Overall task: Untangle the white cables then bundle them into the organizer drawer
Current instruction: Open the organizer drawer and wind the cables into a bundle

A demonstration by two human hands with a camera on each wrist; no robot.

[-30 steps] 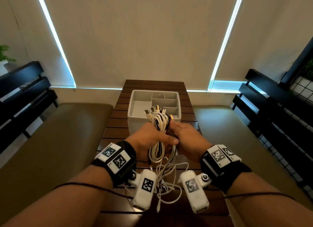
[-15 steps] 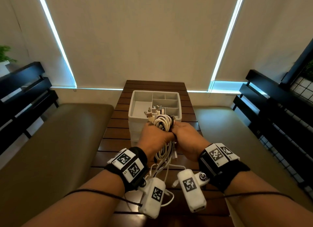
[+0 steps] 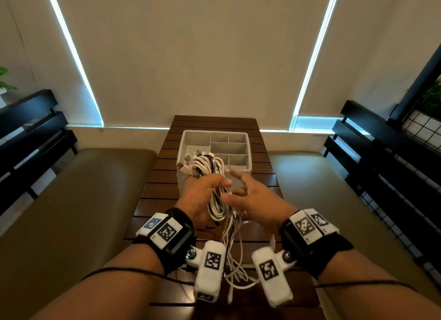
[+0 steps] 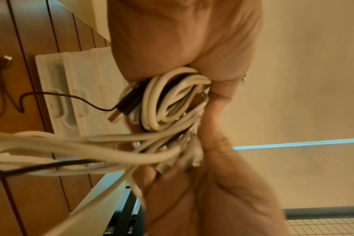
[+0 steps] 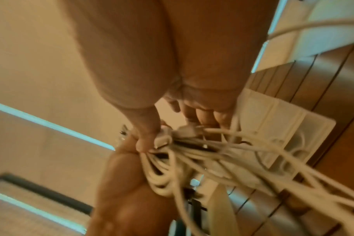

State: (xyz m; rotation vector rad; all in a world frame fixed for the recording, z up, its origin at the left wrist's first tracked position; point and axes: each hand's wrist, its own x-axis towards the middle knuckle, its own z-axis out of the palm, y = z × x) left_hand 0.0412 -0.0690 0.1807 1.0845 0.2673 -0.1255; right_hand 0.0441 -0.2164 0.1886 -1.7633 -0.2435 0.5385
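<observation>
White cables (image 3: 216,176), coiled lengthwise, sit gripped in the left hand (image 3: 202,195) just before the organizer drawer (image 3: 239,163); right hand (image 3: 253,200), fingers spread, touches their side.

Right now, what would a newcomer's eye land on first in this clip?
The thick bundle of white cables gripped in the left hand, loose ends trailing onto the wooden table. The right hand is beside it, fingers spread. Just behind stands the white organizer with dividers.
</observation>
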